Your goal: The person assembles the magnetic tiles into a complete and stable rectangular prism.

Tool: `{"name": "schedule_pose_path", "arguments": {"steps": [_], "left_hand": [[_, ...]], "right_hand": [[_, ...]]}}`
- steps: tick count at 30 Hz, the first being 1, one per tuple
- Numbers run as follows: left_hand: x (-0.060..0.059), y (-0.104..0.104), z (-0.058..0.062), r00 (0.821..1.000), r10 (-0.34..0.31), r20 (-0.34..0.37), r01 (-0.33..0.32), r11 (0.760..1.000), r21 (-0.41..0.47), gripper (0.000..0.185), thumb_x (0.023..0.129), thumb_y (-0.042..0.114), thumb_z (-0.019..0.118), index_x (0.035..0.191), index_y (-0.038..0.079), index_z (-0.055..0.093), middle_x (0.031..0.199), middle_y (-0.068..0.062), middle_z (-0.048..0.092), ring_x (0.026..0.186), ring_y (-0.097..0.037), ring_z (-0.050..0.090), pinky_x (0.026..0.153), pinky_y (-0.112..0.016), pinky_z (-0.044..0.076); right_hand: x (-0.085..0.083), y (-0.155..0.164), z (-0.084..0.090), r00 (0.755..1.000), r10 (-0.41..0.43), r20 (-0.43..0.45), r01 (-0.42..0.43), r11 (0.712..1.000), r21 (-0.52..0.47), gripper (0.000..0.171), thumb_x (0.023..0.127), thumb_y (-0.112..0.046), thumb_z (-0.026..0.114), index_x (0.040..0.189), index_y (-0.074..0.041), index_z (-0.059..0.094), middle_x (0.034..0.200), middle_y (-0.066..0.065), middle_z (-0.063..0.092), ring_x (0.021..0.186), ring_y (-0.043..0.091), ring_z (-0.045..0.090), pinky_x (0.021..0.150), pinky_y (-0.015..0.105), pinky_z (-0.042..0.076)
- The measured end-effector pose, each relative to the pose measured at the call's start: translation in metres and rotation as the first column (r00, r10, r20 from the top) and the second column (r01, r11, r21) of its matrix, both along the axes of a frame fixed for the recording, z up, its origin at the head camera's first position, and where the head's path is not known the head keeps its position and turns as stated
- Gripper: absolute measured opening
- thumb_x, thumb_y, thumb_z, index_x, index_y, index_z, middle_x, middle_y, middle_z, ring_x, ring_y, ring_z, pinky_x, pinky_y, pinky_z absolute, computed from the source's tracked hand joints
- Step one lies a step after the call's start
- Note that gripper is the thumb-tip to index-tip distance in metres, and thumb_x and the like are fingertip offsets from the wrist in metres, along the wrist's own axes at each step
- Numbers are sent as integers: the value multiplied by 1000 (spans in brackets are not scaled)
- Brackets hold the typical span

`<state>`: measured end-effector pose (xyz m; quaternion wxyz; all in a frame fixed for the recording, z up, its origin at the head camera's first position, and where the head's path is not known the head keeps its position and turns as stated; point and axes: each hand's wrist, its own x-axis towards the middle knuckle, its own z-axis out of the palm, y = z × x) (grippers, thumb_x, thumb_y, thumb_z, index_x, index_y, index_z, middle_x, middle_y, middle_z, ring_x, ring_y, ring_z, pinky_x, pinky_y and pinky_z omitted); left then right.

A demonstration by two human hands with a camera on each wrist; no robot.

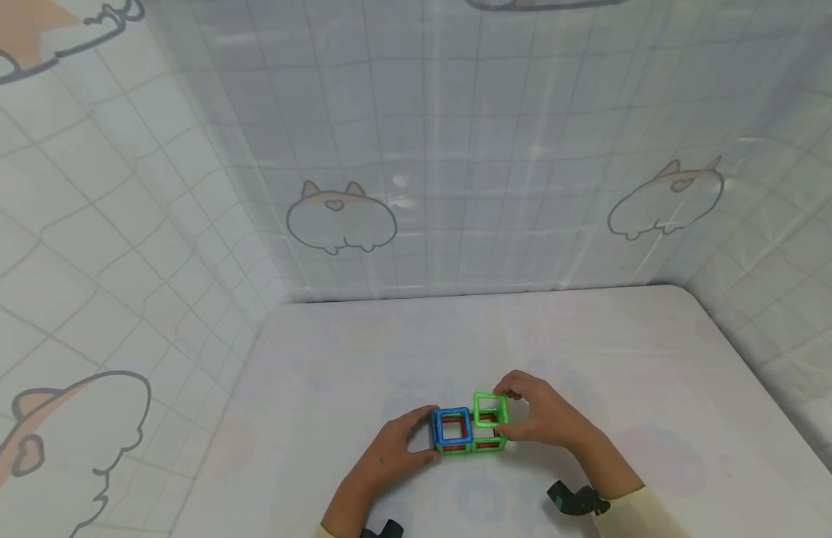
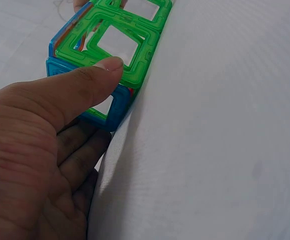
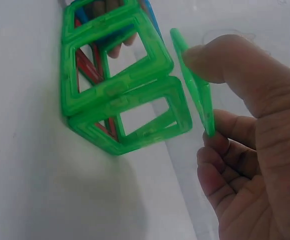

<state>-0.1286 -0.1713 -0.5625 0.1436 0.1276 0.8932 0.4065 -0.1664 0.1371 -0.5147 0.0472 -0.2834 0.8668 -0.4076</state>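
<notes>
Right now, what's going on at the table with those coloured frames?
A person is building with square plastic frames on a white table. The left hand steadies the block structure, thumb pressed on a green frame above the blue one. The right hand pinches a loose green frame and holds it at the structure's right side, where the right wrist view shows a gap between them. Red frames sit inside.

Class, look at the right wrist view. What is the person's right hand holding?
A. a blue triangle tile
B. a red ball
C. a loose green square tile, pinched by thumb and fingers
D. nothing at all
C: the right hand pinches a green square tile edge-on beside the tile structure.
</notes>
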Motion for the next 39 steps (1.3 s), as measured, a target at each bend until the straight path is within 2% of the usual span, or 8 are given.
{"name": "schedule_pose_path", "arguments": {"steps": [10, 17, 20, 24, 28, 31, 34, 39], "left_hand": [[0, 1, -1, 1000, 8, 9, -9, 1000, 10, 78, 79, 51, 80, 147, 31, 48, 150, 5, 50, 142, -26, 41, 116, -54, 35], [0, 3, -2, 1000, 14, 27, -14, 1000, 12, 78, 78, 53, 80, 146, 35, 48, 150, 8, 49, 143, -23, 41, 118, -52, 34], [0, 5, -2, 999, 20, 26, -20, 1000, 14, 78, 77, 52, 80, 146, 35, 48, 149, 8, 50, 143, -22, 41, 117, -51, 35], [1, 6, -1, 1000, 16, 12, -16, 1000, 7, 77, 78, 50, 81, 146, 34, 49, 149, 7, 51, 142, -24, 43, 116, -53, 36], [1, 6, -1, 1000, 1, -14, -1, 1000, 4, 77, 79, 50, 79, 147, 36, 46, 153, 5, 46, 143, -26, 40, 116, -54, 36], [2, 4, -1, 999, 4, -32, -5, 1000, -24, 77, 80, 52, 78, 148, 37, 45, 160, 2, 36, 147, -27, 34, 117, -54, 35], [4, 1, 0, 999, 13, -31, -15, 997, -69, 78, 79, 52, 79, 148, 37, 45, 163, 0, 30, 149, -29, 30, 116, -57, 34], [2, 6, 0, 1000, 8, -22, -10, 995, -97, 80, 77, 47, 82, 147, 33, 47, 160, 0, 35, 148, -28, 32, 117, -54, 33]], "right_hand": [[3, -4, -1, 999, 47, 25, -48, 998, 40, 44, 75, -35, 86, 111, -19, 67, 110, -11, 60, 97, 10, 57, 88, 37, 58], [4, -1, -2, 998, 54, 33, -56, 997, 44, 45, 75, -35, 86, 113, -20, 67, 109, -12, 58, 96, 13, 57, 86, 35, 57], [5, 1, -6, 998, 42, 44, -44, 998, 38, 57, 75, -41, 86, 122, -17, 65, 116, -9, 59, 101, 13, 58, 90, 36, 57], [9, 6, -17, 991, 20, 135, -25, 999, 34, 77, 75, -47, 85, 138, -15, 54, 133, -3, 57, 114, 17, 57, 97, 42, 54], [11, 10, -29, 980, 3, 198, -12, 999, 42, 81, 75, -46, 85, 143, -18, 50, 140, -5, 55, 125, 22, 52, 105, 51, 47], [10, 10, -37, 984, 10, 180, -19, 999, 45, 79, 75, -47, 85, 141, -21, 52, 140, -7, 55, 130, 23, 50, 108, 52, 45], [10, 9, -43, 989, 24, 146, -33, 998, 57, 77, 74, -48, 86, 139, -22, 54, 138, -8, 56, 131, 21, 51, 110, 46, 45], [12, 11, -46, 995, 4, 96, -14, 995, 95, 76, 71, -45, 88, 135, -20, 56, 134, -9, 57, 128, 19, 53, 110, 43, 45]]}}
